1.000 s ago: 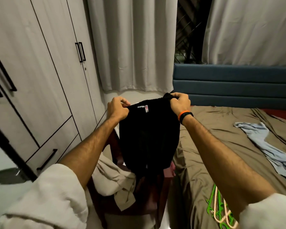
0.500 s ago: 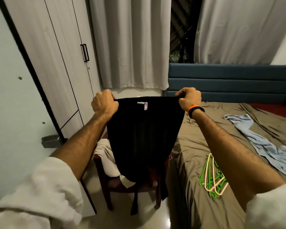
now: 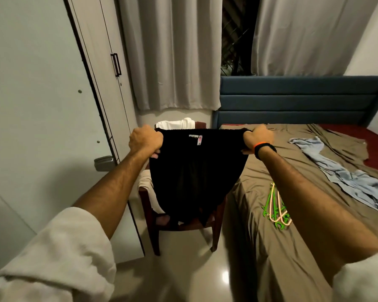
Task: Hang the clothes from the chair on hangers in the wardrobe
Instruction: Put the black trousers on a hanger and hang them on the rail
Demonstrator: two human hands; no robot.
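In front of the chair [image 3: 181, 223], through the head camera, I am seeing both arms stretched forward and holding a black garment [image 3: 194, 173] up by its top edge. My left hand [image 3: 145, 141] is curling tightly round the left corner of that edge, and my right hand [image 3: 258, 138] is gripping the right corner the same way, so the edge is pulling into a shallow curve between the two fists. A small white and pink label [image 3: 195, 139] is showing just below the middle of the edge. The garment is hanging down in front of the chair's back and covering most of the seat; I cannot tell whether its hem is touching the seat. An orange and black wristband [image 3: 263, 148] is sitting on my right wrist.

A white cloth [image 3: 176, 124] is lying over the top of the chair back, and a cream garment [image 3: 147, 188] is draping over the chair's left side. To the left, the wardrobe [image 3: 109, 83] is standing with its visible doors closed. To the right, a small pile of green and pale pink hangers [image 3: 276, 209] is lying on the brown sheet of the bed [image 3: 260, 192], well apart from a light blue garment [image 3: 338, 173] spread farther across it. Grey curtains [image 3: 172, 53] are hanging behind the chair.
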